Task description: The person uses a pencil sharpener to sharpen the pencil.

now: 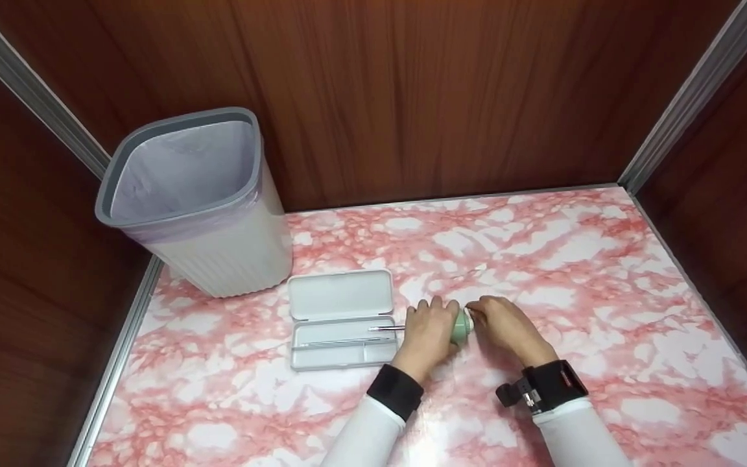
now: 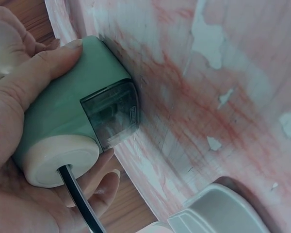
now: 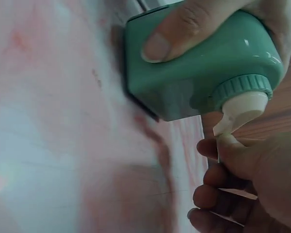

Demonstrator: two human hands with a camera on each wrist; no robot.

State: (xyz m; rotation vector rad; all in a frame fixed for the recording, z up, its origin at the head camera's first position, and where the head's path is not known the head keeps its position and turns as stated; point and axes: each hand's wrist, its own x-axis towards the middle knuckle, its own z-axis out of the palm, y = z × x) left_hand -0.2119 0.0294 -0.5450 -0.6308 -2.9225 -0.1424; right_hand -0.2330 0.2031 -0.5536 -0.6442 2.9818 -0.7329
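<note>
A green crank pencil sharpener (image 2: 68,104) sits on the table, gripped by my left hand (image 1: 430,331) around its body. Its dark see-through shavings drawer (image 2: 114,114) faces the left wrist camera. From the sharpener's cream front ring, a dark pencil (image 2: 78,196) sticks out toward the left. On the other end is a cream crank (image 3: 242,109), and my right hand (image 1: 509,327) pinches its tip between thumb and forefinger. Left of the hands, an open pale grey pencil case (image 1: 328,356) lies with its lid (image 1: 341,295) folded back; the pencil overlaps its right end in the head view.
A tall waste bin (image 1: 231,253) with a grey rim and a purplish liner stands at the back left. Dark wood panels (image 1: 412,97) enclose the red-and-white marbled table (image 1: 607,292) at the back and both sides. A thin rod (image 1: 338,342) lies in the case.
</note>
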